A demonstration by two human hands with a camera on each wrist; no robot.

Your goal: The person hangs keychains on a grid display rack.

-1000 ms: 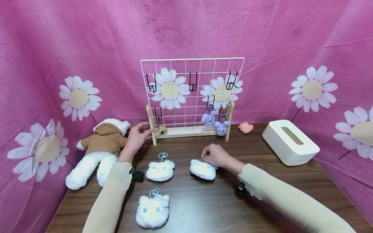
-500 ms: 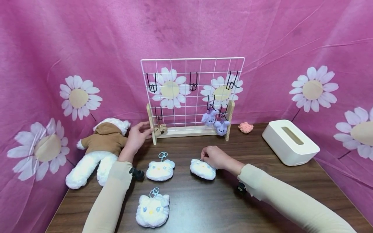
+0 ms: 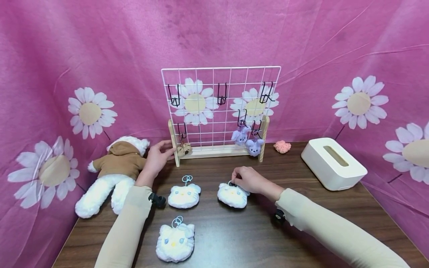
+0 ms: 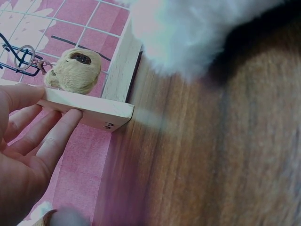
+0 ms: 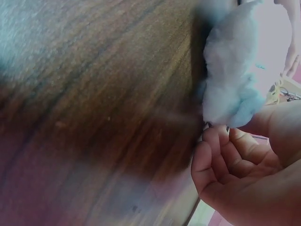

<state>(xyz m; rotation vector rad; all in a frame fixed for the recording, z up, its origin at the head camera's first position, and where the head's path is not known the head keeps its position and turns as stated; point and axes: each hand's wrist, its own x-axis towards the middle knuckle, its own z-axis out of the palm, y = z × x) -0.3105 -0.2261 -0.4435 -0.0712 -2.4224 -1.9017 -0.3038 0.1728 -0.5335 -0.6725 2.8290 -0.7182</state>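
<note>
In the head view my right hand [image 3: 249,180] pinches the top, by the ring, of a white plush cat-face keychain [image 3: 232,196] resting on the table; its fingertips partly hide the ring. The right wrist view shows the bent fingers [image 5: 210,155] against the plush [image 5: 244,61]. At the left end of the wire grid rack [image 3: 221,121], my left hand [image 3: 157,158] holds the wooden post [image 4: 101,110], thumb on one side and fingers on the other. A brown plush keychain [image 4: 77,70] hangs beside it. Two more white cat keychains [image 3: 183,196] lie between and below my hands.
Several black hooks [image 3: 222,98] are on the grid; two lower right ones carry purple plush keychains [image 3: 253,147]. A white plush in a brown hoodie [image 3: 120,160] lies at left. A pink fluffy piece [image 3: 282,146] and a white tissue box [image 3: 331,163] stand right.
The keychain under my right hand has shifted very slightly left, and part of its ring now shows by my fingertips. My left hand stays at the post.
</note>
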